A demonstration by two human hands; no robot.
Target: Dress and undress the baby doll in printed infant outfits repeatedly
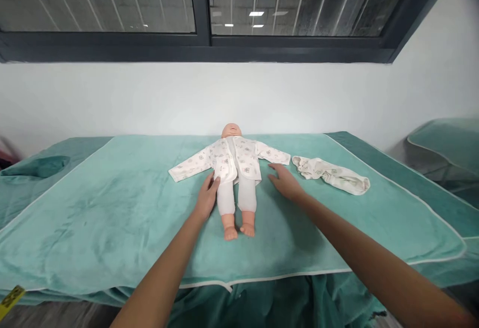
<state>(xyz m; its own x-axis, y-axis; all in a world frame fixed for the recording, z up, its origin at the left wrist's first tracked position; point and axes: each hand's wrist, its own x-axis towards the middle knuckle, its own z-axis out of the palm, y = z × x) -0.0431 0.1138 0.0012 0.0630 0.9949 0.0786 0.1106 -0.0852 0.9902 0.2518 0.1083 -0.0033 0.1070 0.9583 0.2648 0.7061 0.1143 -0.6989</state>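
Note:
A baby doll (231, 130) lies on its back with its feet toward me. It wears a white printed jacket (248, 151), open at the front with both sleeves spread out, and white trousers (247, 196) that leave its feet bare. At the jacket's lower left edge is my left hand (207, 197), open, with the fingertips at the hem beside the doll's hip; whether they press on the cloth I cannot tell. My right hand (286, 182) is open over the blanket, fingers apart, just right of the jacket and below its right sleeve, holding nothing.
A rumpled white printed garment (333, 175) lies right of the doll. Beneath everything spreads a light green blanket (123, 218) with white piping, over a darker green cover. Behind stand a white wall (149, 98) and a dark-framed window (209, 44).

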